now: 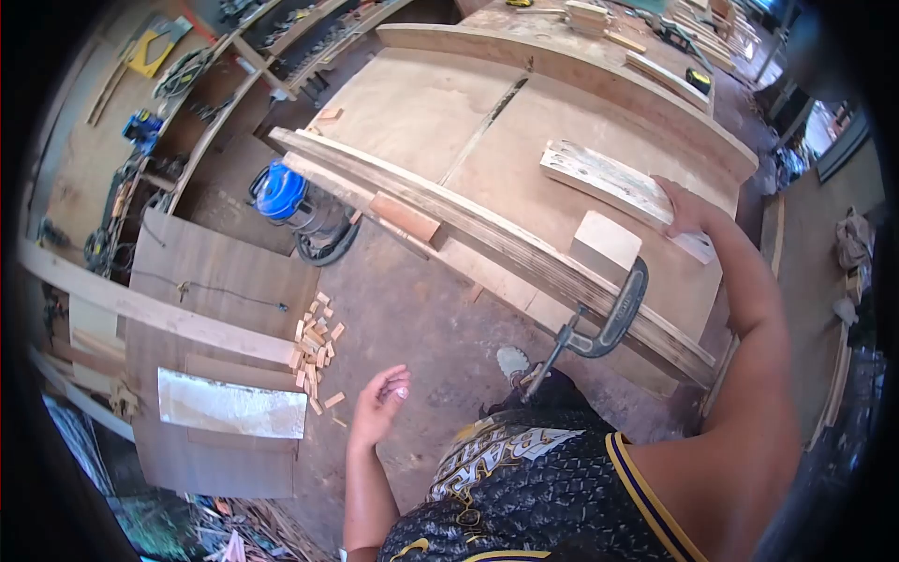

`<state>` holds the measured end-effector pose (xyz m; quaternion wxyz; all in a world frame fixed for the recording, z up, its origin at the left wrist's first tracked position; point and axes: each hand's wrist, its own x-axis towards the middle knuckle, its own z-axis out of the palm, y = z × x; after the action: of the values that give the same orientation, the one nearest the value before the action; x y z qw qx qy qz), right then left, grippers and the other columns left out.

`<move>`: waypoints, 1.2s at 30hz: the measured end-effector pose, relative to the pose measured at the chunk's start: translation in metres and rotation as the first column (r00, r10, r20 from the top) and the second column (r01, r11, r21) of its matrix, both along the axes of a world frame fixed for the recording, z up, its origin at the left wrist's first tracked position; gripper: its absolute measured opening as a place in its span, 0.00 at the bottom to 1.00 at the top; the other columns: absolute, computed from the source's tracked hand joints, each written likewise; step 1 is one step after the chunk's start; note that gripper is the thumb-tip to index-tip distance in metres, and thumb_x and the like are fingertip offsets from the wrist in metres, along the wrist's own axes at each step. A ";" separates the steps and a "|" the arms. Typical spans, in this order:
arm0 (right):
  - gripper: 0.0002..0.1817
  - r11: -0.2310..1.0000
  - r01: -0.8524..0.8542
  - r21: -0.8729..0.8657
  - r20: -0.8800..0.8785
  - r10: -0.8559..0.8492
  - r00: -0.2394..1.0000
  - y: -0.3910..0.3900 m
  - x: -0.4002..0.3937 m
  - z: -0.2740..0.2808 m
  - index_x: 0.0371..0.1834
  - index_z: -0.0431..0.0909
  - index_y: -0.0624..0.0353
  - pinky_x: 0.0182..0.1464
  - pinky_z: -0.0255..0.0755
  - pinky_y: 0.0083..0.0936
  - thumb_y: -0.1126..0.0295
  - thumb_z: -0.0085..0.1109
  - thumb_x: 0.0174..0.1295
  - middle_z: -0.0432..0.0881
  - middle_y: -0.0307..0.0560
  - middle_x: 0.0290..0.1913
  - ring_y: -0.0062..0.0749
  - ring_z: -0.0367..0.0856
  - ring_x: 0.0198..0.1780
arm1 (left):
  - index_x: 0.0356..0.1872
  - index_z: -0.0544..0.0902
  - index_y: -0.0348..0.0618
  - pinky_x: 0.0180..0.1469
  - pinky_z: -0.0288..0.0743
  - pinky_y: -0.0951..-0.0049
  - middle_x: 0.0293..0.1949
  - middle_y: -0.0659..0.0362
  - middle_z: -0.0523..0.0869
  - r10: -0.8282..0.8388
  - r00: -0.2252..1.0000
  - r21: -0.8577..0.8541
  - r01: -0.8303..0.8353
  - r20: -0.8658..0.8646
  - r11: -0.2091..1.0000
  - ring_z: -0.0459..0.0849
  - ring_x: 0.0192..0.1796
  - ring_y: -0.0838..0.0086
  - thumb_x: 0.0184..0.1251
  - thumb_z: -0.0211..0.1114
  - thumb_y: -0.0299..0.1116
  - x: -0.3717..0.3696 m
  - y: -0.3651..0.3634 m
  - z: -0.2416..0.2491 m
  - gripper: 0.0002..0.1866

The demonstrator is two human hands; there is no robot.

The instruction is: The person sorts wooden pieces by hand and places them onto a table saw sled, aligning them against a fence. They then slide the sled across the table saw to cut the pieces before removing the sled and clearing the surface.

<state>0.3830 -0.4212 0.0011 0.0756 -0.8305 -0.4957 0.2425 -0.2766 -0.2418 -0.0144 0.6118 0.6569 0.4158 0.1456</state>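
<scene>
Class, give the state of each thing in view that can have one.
Clamp: fitted over the long rail.
Pale block: beside the rail.
Vacuum: upright.
Small wood pieces: loosely scattered.
Left hand: empty, fingers slightly bent.
Right hand: at the board's end.

Plank (599,180) at right hand (685,208) is looking kinda rough, woody; clamp (623,320) between hands is showing matt metal; vacuum lid (281,192) beyond left hand (379,407) is shining, plasticky.
</scene>
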 end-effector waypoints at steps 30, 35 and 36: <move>0.58 0.933 0.358 -0.033 0.335 -0.327 0.884 -0.012 -0.018 -0.003 0.79 0.51 0.52 0.69 0.61 0.43 0.72 0.76 0.41 0.72 0.59 0.63 0.53 0.69 0.66 | 0.64 0.71 0.42 0.63 0.72 0.64 0.61 0.54 0.76 -0.528 0.848 -0.307 0.514 0.042 0.801 0.75 0.60 0.63 0.77 0.55 0.52 0.548 0.132 -0.031 0.26; 0.59 0.912 0.408 -0.044 0.345 -0.369 0.863 -0.053 0.026 -0.006 0.79 0.52 0.50 0.70 0.60 0.45 0.73 0.77 0.39 0.71 0.57 0.64 0.52 0.68 0.68 | 0.72 0.63 0.42 0.68 0.69 0.62 0.64 0.51 0.74 -0.571 0.799 -0.309 0.600 0.189 0.738 0.73 0.64 0.62 0.78 0.55 0.49 0.581 0.102 -0.031 0.31; 0.59 0.916 0.401 -0.027 0.320 -0.372 0.871 -0.055 0.027 -0.004 0.79 0.52 0.51 0.71 0.59 0.47 0.72 0.78 0.39 0.71 0.56 0.65 0.52 0.67 0.69 | 0.75 0.59 0.41 0.70 0.66 0.62 0.65 0.50 0.74 -0.598 0.786 -0.297 0.615 0.157 0.730 0.73 0.65 0.62 0.77 0.56 0.48 0.583 0.100 -0.028 0.33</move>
<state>0.4099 -0.4766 -0.0030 0.0060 -0.9428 -0.3136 0.1125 0.3062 -0.1420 -0.0428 0.7376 0.6398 0.1813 -0.1176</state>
